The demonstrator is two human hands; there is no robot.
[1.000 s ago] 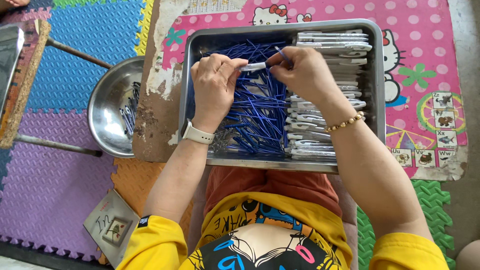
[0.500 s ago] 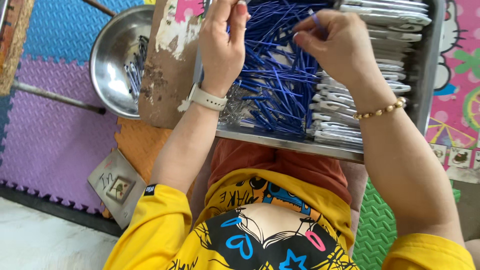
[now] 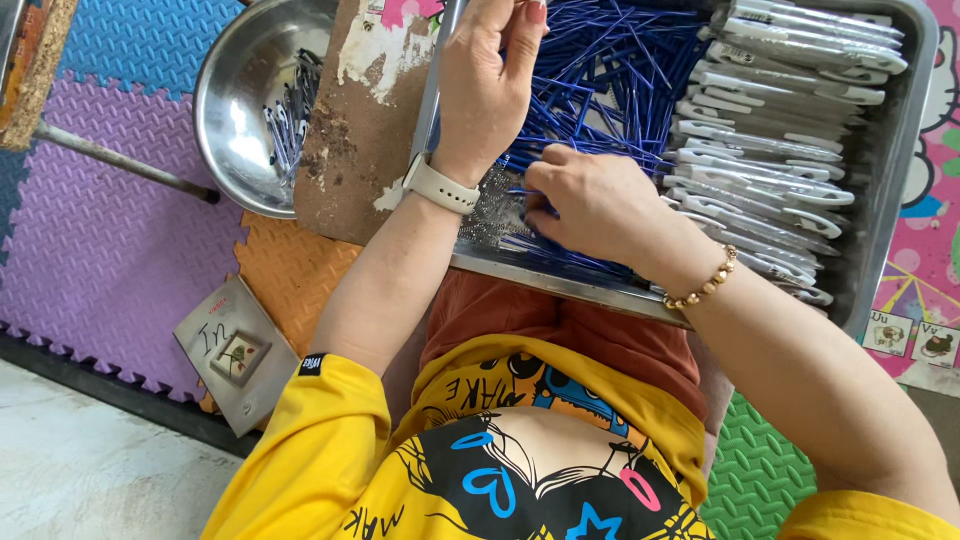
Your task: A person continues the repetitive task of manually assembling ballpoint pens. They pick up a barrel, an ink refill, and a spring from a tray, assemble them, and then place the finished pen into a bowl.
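My right hand (image 3: 592, 200) pinches blue refills (image 3: 590, 90) at the near end of the tray (image 3: 890, 190), while my left hand (image 3: 485, 85), fingers curled, grip unclear, rests over the pile beside white barrels (image 3: 770, 120).

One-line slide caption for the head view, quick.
Right hand reaches into blue refills in a metal tray; left hand rests beside, white pen barrels stacked right.

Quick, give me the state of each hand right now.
Left hand: fingers curled, reaching up over the blue pen refills; what it grips cannot be told.
Right hand: curled, knuckles up, fingertips down among the refills in the metal tray; grip unclear.
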